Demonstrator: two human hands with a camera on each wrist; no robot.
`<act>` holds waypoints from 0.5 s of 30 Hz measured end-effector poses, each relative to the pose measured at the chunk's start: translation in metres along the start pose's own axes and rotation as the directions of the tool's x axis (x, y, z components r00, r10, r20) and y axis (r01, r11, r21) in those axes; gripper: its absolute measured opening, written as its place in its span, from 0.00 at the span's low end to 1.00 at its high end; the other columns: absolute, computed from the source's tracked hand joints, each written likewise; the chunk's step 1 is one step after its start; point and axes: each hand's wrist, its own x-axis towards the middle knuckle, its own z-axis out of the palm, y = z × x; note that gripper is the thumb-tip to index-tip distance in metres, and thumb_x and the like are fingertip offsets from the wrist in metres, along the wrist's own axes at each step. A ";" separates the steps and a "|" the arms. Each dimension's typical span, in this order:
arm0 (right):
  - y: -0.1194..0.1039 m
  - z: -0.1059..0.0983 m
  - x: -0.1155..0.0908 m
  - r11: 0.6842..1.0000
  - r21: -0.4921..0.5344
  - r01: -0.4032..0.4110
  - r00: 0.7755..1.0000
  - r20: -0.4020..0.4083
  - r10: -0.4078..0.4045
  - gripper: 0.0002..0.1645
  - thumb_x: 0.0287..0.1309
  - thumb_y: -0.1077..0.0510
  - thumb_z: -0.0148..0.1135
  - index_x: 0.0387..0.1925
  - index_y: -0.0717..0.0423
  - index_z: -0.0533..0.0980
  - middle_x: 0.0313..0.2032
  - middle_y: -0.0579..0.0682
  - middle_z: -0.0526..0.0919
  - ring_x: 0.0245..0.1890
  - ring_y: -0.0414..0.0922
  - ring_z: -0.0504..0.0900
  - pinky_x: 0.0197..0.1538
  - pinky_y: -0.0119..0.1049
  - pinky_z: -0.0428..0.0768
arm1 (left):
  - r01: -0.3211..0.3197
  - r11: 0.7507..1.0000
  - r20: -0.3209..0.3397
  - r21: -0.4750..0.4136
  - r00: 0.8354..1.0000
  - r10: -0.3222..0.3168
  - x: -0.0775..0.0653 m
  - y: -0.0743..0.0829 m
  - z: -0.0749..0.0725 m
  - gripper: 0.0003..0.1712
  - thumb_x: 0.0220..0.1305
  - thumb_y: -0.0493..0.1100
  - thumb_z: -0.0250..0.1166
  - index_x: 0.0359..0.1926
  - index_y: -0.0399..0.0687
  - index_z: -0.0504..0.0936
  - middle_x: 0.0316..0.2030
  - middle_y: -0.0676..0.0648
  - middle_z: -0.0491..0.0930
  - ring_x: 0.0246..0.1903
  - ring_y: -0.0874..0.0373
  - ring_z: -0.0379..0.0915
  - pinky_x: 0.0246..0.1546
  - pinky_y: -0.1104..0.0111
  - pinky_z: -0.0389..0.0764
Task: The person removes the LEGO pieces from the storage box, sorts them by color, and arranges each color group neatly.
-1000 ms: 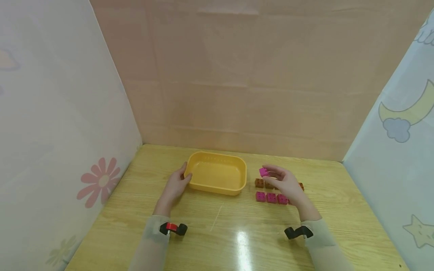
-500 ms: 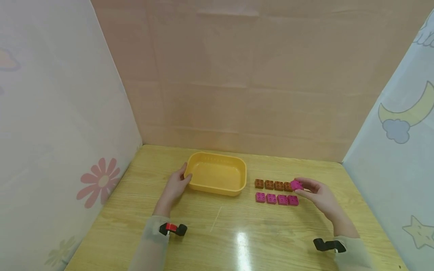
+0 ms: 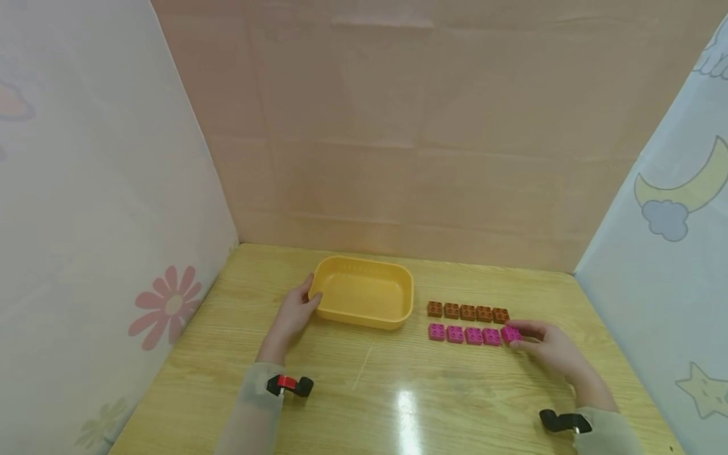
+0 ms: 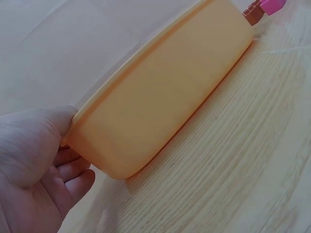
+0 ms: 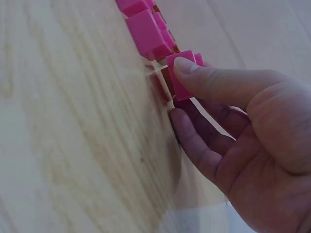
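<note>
Between thumb and fingers, my right hand (image 3: 548,346) pinches a pink toy brick (image 3: 510,335) at the right end of the front row. In the right wrist view that brick (image 5: 181,77) is tilted a little, its lower edge close to the tabletop. Several more pink bricks (image 3: 474,335) stand in line to its left. Behind them runs a row of brown bricks (image 3: 468,312). My left hand (image 3: 294,309) grips the left end of a yellow tray (image 3: 364,321), thumb over the rim and fingers against the outside, as the left wrist view shows.
The wooden table (image 3: 364,392) meets a tan back panel (image 3: 398,158). Pale printed panels stand at the left (image 3: 102,189) and right (image 3: 671,265). The tray sits left of the brick rows, with a narrow gap between.
My right hand has carried the pink brick rightward across the brown row, then down toward the front row's right end. The left hand and tray have stayed put.
</note>
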 end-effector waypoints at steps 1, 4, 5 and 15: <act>0.002 0.001 0.000 1.000 0.004 -0.008 1.000 0.003 0.008 0.34 0.67 0.50 0.76 0.69 0.61 0.79 0.66 0.64 0.81 0.63 0.60 0.81 0.53 0.22 0.78 | -0.001 1.000 0.001 0.001 1.000 0.001 0.000 0.000 0.000 0.40 0.83 0.44 0.60 0.84 0.36 0.53 0.83 0.39 0.52 0.81 0.43 0.50 0.79 0.53 0.59; 0.005 0.004 0.001 1.000 0.005 -0.021 1.000 -0.002 0.021 0.34 0.66 0.50 0.77 0.68 0.61 0.79 0.65 0.65 0.81 0.61 0.55 0.83 0.52 0.22 0.79 | -0.001 1.000 0.002 -0.004 1.000 0.001 0.000 -0.001 0.000 0.40 0.83 0.45 0.60 0.84 0.37 0.54 0.83 0.39 0.52 0.81 0.44 0.50 0.79 0.53 0.59; 0.006 0.004 0.001 1.000 0.003 -0.022 1.000 -0.004 0.022 0.34 0.65 0.50 0.77 0.68 0.61 0.79 0.65 0.65 0.81 0.61 0.54 0.83 0.52 0.22 0.79 | -0.001 1.000 0.000 0.000 1.000 0.001 0.001 -0.002 0.000 0.40 0.83 0.45 0.60 0.84 0.37 0.54 0.83 0.39 0.52 0.81 0.44 0.51 0.79 0.53 0.60; 0.007 0.008 0.003 0.998 -0.067 -0.003 1.000 -0.020 0.002 0.32 0.65 0.50 0.77 0.65 0.60 0.81 0.64 0.66 0.81 0.63 0.65 0.81 0.52 0.24 0.78 | 0.009 1.000 0.004 0.001 1.000 -0.009 0.000 -0.001 -0.001 0.41 0.83 0.46 0.60 0.85 0.39 0.53 0.83 0.39 0.53 0.80 0.44 0.52 0.79 0.52 0.61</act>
